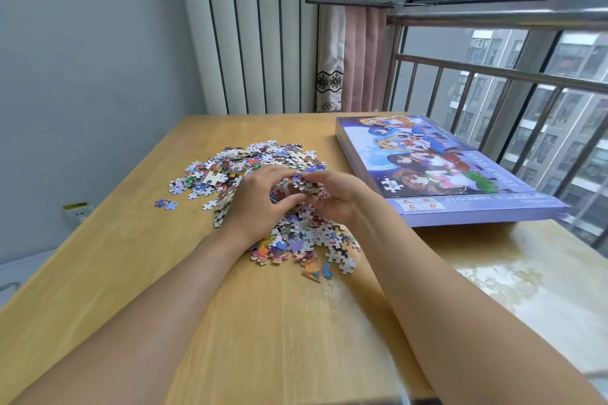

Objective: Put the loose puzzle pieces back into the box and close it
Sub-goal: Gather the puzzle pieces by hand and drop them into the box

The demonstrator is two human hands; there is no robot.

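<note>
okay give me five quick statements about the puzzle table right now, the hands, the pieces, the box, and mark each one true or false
1. Both hands are gathering pieces from the pile. True: the left hand and right hand cup a clump of puzzle pieces between them.
2. The puzzle box lies to the left of the pile. False: the puzzle box lies to the right, by the window railing.
3. The box is open with pieces inside. False: its printed lid faces up and no opening shows.
4. A few pieces lie apart from the pile on its left. True: stray pieces sit alone on the table.
5. The table is glass. False: it is wood.
</note>
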